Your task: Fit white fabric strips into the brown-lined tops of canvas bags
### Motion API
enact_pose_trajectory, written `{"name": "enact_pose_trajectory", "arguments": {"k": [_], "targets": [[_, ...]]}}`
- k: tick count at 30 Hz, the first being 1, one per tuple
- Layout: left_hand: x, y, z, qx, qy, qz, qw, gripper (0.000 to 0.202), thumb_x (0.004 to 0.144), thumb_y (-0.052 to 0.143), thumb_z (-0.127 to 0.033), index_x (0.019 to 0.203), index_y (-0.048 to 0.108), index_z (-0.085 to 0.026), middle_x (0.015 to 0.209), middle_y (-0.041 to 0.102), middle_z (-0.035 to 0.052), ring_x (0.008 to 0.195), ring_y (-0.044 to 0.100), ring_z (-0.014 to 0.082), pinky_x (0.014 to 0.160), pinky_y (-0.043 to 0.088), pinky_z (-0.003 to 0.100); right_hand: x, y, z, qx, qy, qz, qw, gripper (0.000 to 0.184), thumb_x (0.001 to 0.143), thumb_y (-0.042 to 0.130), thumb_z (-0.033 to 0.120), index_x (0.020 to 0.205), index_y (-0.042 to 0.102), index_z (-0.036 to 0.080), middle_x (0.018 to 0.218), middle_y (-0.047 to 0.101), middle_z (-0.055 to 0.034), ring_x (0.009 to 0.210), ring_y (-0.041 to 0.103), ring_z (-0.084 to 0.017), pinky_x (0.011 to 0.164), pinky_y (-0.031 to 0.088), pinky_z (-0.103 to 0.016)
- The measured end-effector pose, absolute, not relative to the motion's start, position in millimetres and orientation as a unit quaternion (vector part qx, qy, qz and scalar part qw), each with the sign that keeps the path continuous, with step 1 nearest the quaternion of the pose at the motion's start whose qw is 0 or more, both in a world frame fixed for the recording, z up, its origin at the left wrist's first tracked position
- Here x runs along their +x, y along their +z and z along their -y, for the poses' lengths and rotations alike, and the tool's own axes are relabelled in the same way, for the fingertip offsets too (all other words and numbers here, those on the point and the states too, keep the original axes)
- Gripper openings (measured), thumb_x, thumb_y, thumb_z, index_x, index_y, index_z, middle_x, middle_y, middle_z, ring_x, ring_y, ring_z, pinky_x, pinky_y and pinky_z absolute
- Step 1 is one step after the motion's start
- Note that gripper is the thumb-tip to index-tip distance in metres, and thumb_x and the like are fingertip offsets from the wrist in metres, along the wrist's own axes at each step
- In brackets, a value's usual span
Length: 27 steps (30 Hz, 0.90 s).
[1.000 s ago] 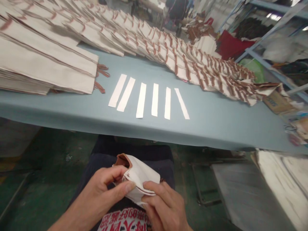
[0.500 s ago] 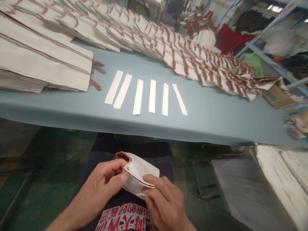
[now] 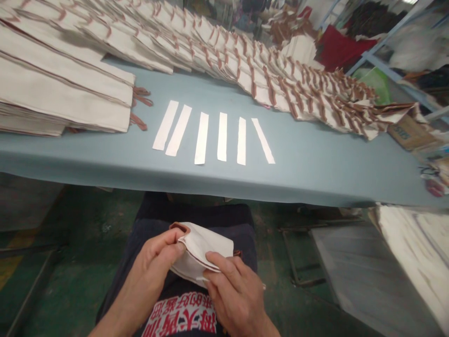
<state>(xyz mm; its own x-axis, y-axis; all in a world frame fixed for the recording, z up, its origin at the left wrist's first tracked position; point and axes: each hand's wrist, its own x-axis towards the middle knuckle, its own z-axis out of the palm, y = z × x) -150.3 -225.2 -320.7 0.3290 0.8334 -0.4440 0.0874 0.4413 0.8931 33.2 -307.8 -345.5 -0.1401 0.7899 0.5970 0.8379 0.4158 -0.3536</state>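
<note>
Above my lap I hold a small off-white cloth pouch [image 3: 206, 243] with brown trim along its upper left edge. My left hand [image 3: 156, 260] pinches its left corner by the brown trim, thumb in front. On the right side, my right hand [image 3: 236, 285] grips the lower edge between thumb and fingers. The pouch is bent, and a layered seam opens slightly toward me between the hands. A bit of brown strap shows behind the right fingers. Part of the pouch's underside is hidden by my hands.
Several white strips [image 3: 201, 138] lie apart on the blue-green table [image 3: 315, 164]. Flat cream cloth pieces with brown loops [image 3: 70, 89] are stacked at left. Overlapping rows of brown-trimmed cloth pieces [image 3: 245, 70] run along the back. A cardboard box [image 3: 409, 132] stands at far right.
Both hands keep hold of the pouch, and its near seam gapes a little wider. My left hand has turned slightly. The camera view has shifted a little.
</note>
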Motion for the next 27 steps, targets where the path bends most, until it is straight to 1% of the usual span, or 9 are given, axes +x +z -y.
{"name": "enact_pose_trajectory", "arguments": {"k": [3, 5, 10, 14, 17, 20, 22, 24, 27], "targets": [[-153, -320, 226, 0.496, 0.274, -0.525, 0.635, 0.032, 0.092, 0.067, -0.046, 0.071, 0.069, -0.022, 0.068, 0.062, -0.0032, 0.067, 0.053, 0.0171, 0.063, 0.043, 0.023, 33, -347, 309, -0.546, -0.028, 0.750, 0.374, 0.035, 0.118, 0.051, 0.017, 0.089, 0.071, 0.021, 0.104, 0.089, -0.0039, 0.069, 0.069, -0.019, 0.061, 0.053, -0.034], [-156, -320, 225, 0.514, 0.264, -0.522, 0.627, 0.030, 0.091, 0.070, -0.045, 0.071, 0.070, -0.022, 0.067, 0.061, -0.0039, 0.066, 0.052, 0.0163, 0.062, 0.043, 0.023, 33, -348, 310, -0.550, -0.027, 0.747, 0.372, 0.035, 0.117, 0.051, 0.017, 0.089, 0.071, 0.021, 0.105, 0.089, -0.0038, 0.070, 0.069, -0.019, 0.061, 0.054, -0.034], [-162, -327, 225, 0.484, 0.244, -0.496, 0.678, 0.027, 0.093, 0.070, -0.045, 0.082, 0.077, -0.021, 0.078, 0.072, -0.0010, 0.074, 0.060, 0.0186, 0.067, 0.049, 0.022, 30, -349, 312, -0.542, -0.022, 0.748, 0.382, 0.033, 0.117, 0.052, 0.018, 0.091, 0.072, 0.021, 0.104, 0.088, -0.0042, 0.069, 0.068, -0.019, 0.062, 0.056, -0.033], [-162, -327, 228, 0.449, 0.268, -0.506, 0.685, 0.029, 0.093, 0.069, -0.046, 0.084, 0.079, -0.020, 0.079, 0.074, 0.0003, 0.075, 0.061, 0.0202, 0.068, 0.051, 0.024, 27, -348, 313, -0.532, -0.003, 0.749, 0.395, 0.032, 0.117, 0.051, 0.019, 0.091, 0.070, 0.021, 0.106, 0.087, -0.0066, 0.077, 0.073, -0.019, 0.069, 0.060, -0.031], [-161, -324, 227, 0.464, 0.269, -0.514, 0.670, 0.033, 0.092, 0.070, -0.050, 0.080, 0.077, -0.020, 0.077, 0.073, 0.0009, 0.073, 0.061, 0.0203, 0.066, 0.050, 0.024, 26, -346, 312, -0.531, -0.006, 0.741, 0.411, 0.033, 0.117, 0.050, 0.019, 0.090, 0.069, 0.021, 0.107, 0.085, -0.0089, 0.082, 0.075, -0.019, 0.075, 0.061, -0.030], [-158, -320, 227, 0.481, 0.263, -0.523, 0.652, 0.037, 0.089, 0.071, -0.053, 0.074, 0.074, -0.019, 0.072, 0.069, 0.0006, 0.068, 0.057, 0.0192, 0.062, 0.047, 0.024, 26, -343, 311, -0.520, -0.016, 0.742, 0.423, 0.033, 0.115, 0.048, 0.017, 0.090, 0.069, 0.020, 0.107, 0.084, -0.0102, 0.084, 0.075, -0.018, 0.077, 0.062, -0.028], [-157, -319, 227, 0.463, 0.275, -0.530, 0.655, 0.040, 0.089, 0.072, -0.056, 0.070, 0.072, -0.020, 0.070, 0.066, 0.0002, 0.068, 0.056, 0.0190, 0.062, 0.047, 0.024, 25, -341, 310, -0.515, -0.021, 0.747, 0.420, 0.032, 0.114, 0.049, 0.016, 0.090, 0.070, 0.020, 0.107, 0.084, -0.0105, 0.085, 0.075, -0.018, 0.078, 0.063, -0.028], [-157, -319, 228, 0.427, 0.287, -0.535, 0.670, 0.045, 0.092, 0.071, -0.059, 0.070, 0.071, -0.020, 0.071, 0.065, 0.0006, 0.071, 0.056, 0.0197, 0.065, 0.049, 0.025, 24, -338, 309, -0.512, -0.024, 0.751, 0.417, 0.030, 0.112, 0.050, 0.015, 0.090, 0.070, 0.021, 0.106, 0.085, -0.0103, 0.085, 0.075, -0.019, 0.077, 0.063, -0.029], [-162, -320, 229, 0.409, 0.265, -0.522, 0.700, 0.051, 0.095, 0.072, -0.065, 0.075, 0.075, -0.019, 0.075, 0.068, 0.0013, 0.073, 0.057, 0.0191, 0.067, 0.049, 0.024, 23, -335, 310, -0.510, -0.019, 0.751, 0.419, 0.027, 0.109, 0.052, 0.012, 0.090, 0.070, 0.021, 0.105, 0.085, -0.0096, 0.084, 0.076, -0.019, 0.076, 0.064, -0.029]]}}
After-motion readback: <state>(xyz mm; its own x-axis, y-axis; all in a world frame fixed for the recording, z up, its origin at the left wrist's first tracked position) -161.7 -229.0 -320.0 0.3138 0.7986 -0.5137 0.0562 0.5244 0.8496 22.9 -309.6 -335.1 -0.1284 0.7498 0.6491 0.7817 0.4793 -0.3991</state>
